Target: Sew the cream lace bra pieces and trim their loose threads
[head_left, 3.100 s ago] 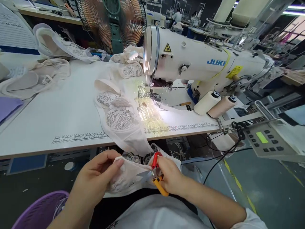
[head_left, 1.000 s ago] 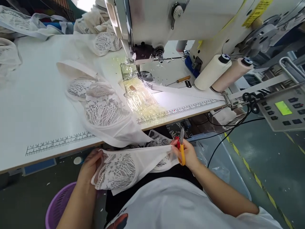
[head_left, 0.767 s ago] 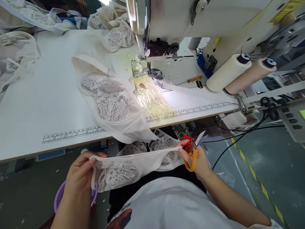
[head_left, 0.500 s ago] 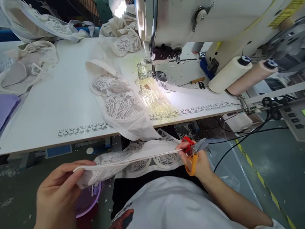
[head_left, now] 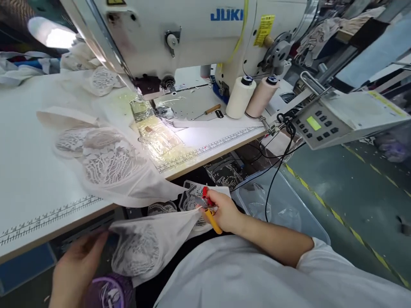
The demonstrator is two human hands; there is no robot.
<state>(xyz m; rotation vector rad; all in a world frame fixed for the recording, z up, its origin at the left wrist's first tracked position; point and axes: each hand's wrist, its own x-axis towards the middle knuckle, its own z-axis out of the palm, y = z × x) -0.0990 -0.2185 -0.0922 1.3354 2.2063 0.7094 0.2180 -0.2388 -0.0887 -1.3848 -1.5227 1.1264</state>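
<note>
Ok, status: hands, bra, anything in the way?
Right hand holding scissors and lace bra. Left hand blurred by bra's other end, grip unclear. Second bra draped over table edge, close by.

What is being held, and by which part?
Right hand: scissors by the handles, and the lace garment by one end. Left hand: blurred; I cannot tell.

A white JUKI sewing machine (head_left: 192, 38) stands on a ruler-marked worktable (head_left: 22, 145) beside a lit lamp (head_left: 41, 30), with cream (head_left: 239, 99) and beige (head_left: 261, 99) thread cones and a wooden-handled tool (head_left: 212, 109) nearby. Below sit a translucent plastic bin (head_left: 297, 194) and a purple basket (head_left: 126, 288); yellow-and-black tape (head_left: 316, 196) crosses the floor.
</note>
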